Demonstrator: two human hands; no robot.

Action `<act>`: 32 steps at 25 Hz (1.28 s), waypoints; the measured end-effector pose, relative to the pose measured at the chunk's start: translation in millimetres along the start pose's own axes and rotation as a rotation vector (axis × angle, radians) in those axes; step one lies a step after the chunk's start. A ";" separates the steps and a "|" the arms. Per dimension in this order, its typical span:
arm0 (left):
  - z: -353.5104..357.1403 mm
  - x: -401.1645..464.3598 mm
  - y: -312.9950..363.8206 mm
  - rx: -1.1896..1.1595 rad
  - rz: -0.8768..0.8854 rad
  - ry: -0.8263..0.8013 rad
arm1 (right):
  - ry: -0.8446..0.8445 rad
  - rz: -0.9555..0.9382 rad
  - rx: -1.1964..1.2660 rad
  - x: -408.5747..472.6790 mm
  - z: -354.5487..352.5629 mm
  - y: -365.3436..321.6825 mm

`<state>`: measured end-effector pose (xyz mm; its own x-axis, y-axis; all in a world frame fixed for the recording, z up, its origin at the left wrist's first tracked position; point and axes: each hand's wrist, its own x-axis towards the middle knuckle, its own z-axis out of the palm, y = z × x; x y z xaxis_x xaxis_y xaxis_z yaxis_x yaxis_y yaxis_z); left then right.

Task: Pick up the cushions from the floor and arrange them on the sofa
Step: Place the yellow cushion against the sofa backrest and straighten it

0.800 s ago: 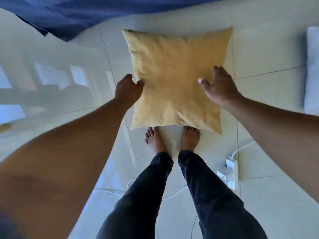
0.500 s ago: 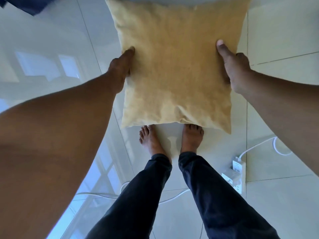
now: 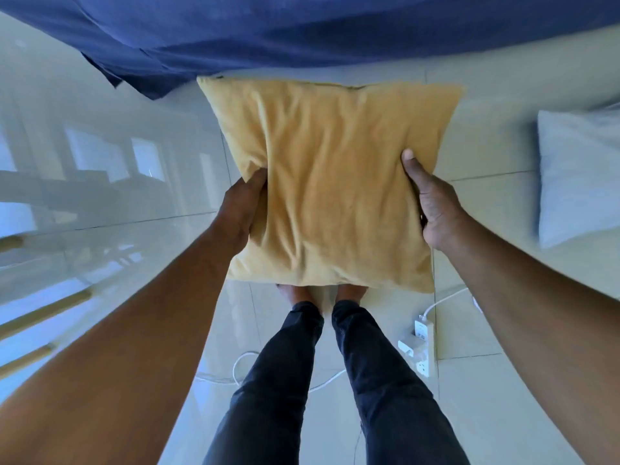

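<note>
Item: yellow cushion (image 3: 330,182) | Location: now lifted off floor, below blue sofa cover (image 3: 302,28) | Grip: left hand (image 3: 240,209), right hand (image 3: 432,203) clamped on side edges | Change: pickup done; placing pending; white cushion (image 3: 577,176) remains on floor.

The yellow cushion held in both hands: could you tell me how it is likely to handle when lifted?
The yellow cushion probably is soft: fabric creases where the left hand and right hand pinch its sides. It seems light, held by its edges alone. It keeps its square shape, so hardly floppy.
</note>
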<state>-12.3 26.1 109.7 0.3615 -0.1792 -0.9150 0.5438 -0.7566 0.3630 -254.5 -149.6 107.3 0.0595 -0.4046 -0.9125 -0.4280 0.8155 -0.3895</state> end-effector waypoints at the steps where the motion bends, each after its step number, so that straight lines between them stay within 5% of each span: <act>1: -5.3 -21.5 5.2 -0.008 0.028 0.017 | 0.001 -0.032 0.018 -20.1 0.7 -10.5; 16: -94.8 -362.4 134.8 -0.202 0.369 0.086 | -0.241 -0.381 0.104 -352.7 -14.4 -166.4; 32: -135.0 -481.7 231.2 -0.385 0.762 0.068 | -0.393 -0.717 0.220 -465.3 -32.5 -295.5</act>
<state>41.5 22.4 658.1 0.7705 -0.5047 -0.3893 0.3493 -0.1764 0.9202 -185.0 -215.8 651.0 0.5760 -0.7147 -0.3968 0.0159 0.4950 -0.8687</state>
